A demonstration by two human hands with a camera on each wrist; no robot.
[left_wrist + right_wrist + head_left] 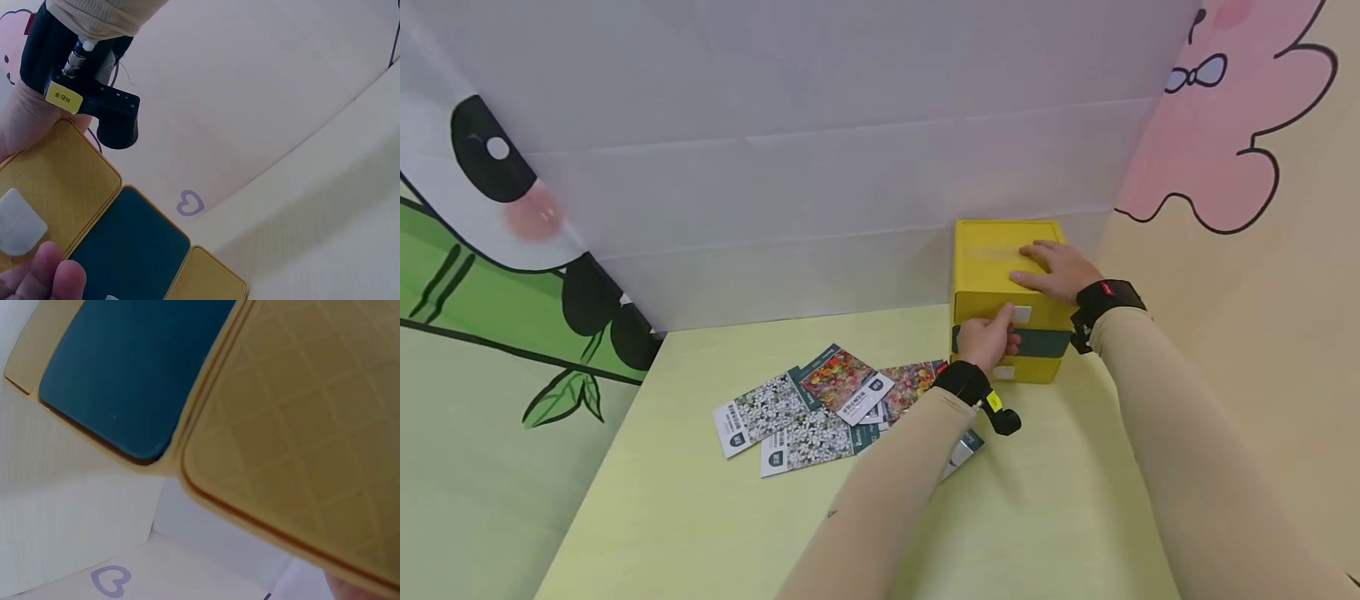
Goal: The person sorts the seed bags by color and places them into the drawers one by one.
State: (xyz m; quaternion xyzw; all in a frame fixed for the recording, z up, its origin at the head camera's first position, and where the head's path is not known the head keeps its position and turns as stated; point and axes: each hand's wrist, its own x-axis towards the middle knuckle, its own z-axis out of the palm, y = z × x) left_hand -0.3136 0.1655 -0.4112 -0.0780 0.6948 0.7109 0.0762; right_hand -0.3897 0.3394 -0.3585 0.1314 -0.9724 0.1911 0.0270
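A small yellow drawer box (1000, 262) stands at the back right of the table, with a dark green drawer front (1045, 342) between two yellow ones. White tabs show on the upper drawer (1022, 314) and lower drawer (1003, 372). My left hand (987, 340) is at the box front, thumb up beside the upper tab and fingers curled before the green drawer. In the left wrist view its fingertips (67, 279) lie just below the upper tab (20, 222); I cannot tell whether they grip anything. My right hand (1058, 271) rests on the box top with fingers spread.
Several flower-picture seed packets (816, 437) lie overlapping on the pale table (685, 533), left of the box and partly behind the left forearm. A white wall sheet (820, 183) stands close behind the box, and a beige wall with a pink cartoon (1217, 150) is on the right.
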